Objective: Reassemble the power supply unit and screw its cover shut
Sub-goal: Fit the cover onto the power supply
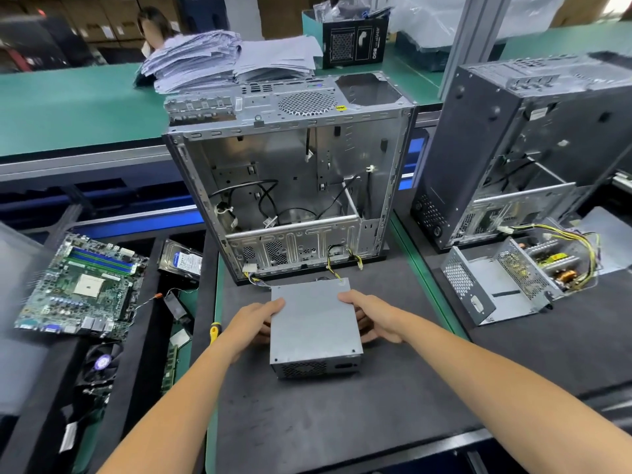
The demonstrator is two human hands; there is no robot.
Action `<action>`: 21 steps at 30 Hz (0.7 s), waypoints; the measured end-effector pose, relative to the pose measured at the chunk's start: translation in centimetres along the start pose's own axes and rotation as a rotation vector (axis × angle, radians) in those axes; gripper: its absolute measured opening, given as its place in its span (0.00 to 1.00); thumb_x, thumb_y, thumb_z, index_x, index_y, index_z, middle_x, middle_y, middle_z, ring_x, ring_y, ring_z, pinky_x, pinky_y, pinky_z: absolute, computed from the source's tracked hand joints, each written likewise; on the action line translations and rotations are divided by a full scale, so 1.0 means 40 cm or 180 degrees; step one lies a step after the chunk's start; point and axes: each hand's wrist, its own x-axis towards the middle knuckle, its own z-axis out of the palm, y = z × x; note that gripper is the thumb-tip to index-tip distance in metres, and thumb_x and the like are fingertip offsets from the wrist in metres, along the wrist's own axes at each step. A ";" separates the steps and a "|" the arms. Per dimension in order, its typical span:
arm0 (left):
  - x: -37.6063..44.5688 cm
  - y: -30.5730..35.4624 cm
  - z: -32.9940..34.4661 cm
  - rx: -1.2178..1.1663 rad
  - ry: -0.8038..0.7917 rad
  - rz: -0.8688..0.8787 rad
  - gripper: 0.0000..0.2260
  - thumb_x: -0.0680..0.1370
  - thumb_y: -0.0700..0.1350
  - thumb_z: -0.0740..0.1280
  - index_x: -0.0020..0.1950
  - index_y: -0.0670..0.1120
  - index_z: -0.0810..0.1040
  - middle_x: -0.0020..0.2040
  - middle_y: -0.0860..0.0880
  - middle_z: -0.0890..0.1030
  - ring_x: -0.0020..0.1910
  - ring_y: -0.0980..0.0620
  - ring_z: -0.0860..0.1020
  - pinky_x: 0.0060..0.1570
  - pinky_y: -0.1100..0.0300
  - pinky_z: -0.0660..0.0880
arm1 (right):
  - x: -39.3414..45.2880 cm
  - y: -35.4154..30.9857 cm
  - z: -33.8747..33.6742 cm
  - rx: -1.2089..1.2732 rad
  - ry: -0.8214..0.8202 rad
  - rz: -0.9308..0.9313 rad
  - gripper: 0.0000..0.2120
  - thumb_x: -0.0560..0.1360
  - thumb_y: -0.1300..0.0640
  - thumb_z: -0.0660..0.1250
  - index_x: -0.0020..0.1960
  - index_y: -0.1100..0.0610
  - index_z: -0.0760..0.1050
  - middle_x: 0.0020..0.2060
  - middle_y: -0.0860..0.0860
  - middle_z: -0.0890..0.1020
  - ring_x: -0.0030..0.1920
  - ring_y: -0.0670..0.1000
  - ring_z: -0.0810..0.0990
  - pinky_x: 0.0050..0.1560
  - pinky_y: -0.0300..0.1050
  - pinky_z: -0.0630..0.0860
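Note:
A grey metal power supply unit (314,326) lies on the black mat in front of me, its cover on top and its vented end facing me. My left hand (254,319) grips its left side, thumb on the top edge. My right hand (371,316) grips its right side the same way. Yellow and black cables (337,260) run from its far end toward the open computer case (290,186). A screwdriver with a yellow handle (214,331) lies just left of my left wrist, mostly hidden by the arm.
A second, opened power supply (513,278) sits at the right beside another computer case (513,145). A motherboard (82,285), a hard drive (181,260) and a fan (99,367) lie at the left. A person sits behind stacked papers (222,58) at the back.

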 end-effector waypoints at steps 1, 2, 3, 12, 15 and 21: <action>0.000 -0.001 0.002 -0.0017 -0.0060 -0.0042 0.24 0.71 0.64 0.67 0.56 0.47 0.79 0.46 0.48 0.84 0.42 0.50 0.83 0.38 0.59 0.78 | -0.001 0.004 0.004 0.0006 0.0058 -0.0046 0.25 0.73 0.40 0.64 0.57 0.61 0.78 0.44 0.56 0.80 0.43 0.53 0.78 0.38 0.45 0.80; 0.000 -0.002 0.006 -0.0038 -0.0123 -0.0089 0.23 0.72 0.64 0.66 0.56 0.48 0.79 0.48 0.49 0.84 0.45 0.49 0.83 0.42 0.57 0.78 | -0.001 0.010 0.005 0.0050 0.0147 -0.0108 0.25 0.73 0.41 0.65 0.58 0.60 0.77 0.46 0.57 0.81 0.42 0.53 0.80 0.36 0.44 0.79; 0.001 -0.003 0.009 -0.0042 -0.0184 -0.0121 0.23 0.72 0.65 0.66 0.57 0.49 0.79 0.50 0.49 0.84 0.49 0.48 0.83 0.47 0.55 0.78 | 0.000 0.014 0.003 0.0132 0.0256 -0.0185 0.25 0.73 0.42 0.67 0.59 0.60 0.75 0.48 0.58 0.82 0.42 0.53 0.81 0.36 0.45 0.79; -0.011 0.022 0.035 -0.0055 -0.0204 -0.0126 0.19 0.76 0.62 0.64 0.54 0.49 0.82 0.49 0.54 0.85 0.51 0.53 0.81 0.49 0.59 0.72 | -0.001 -0.015 0.012 -0.0292 0.0136 0.0076 0.24 0.75 0.37 0.63 0.55 0.57 0.79 0.48 0.55 0.84 0.49 0.55 0.82 0.57 0.57 0.78; -0.011 0.029 0.039 -0.0078 -0.0127 -0.0167 0.18 0.77 0.61 0.62 0.52 0.49 0.82 0.47 0.53 0.85 0.49 0.52 0.82 0.46 0.58 0.73 | -0.004 -0.035 0.016 -0.0465 0.0106 0.0106 0.23 0.76 0.37 0.61 0.55 0.57 0.78 0.48 0.55 0.84 0.49 0.55 0.82 0.56 0.56 0.78; -0.006 0.029 0.051 -0.0147 -0.0052 -0.0121 0.19 0.79 0.60 0.59 0.52 0.49 0.82 0.49 0.53 0.85 0.50 0.54 0.82 0.54 0.55 0.75 | -0.015 -0.062 0.020 -0.0213 0.0031 0.0371 0.20 0.78 0.45 0.64 0.62 0.58 0.74 0.55 0.57 0.82 0.56 0.57 0.80 0.59 0.59 0.76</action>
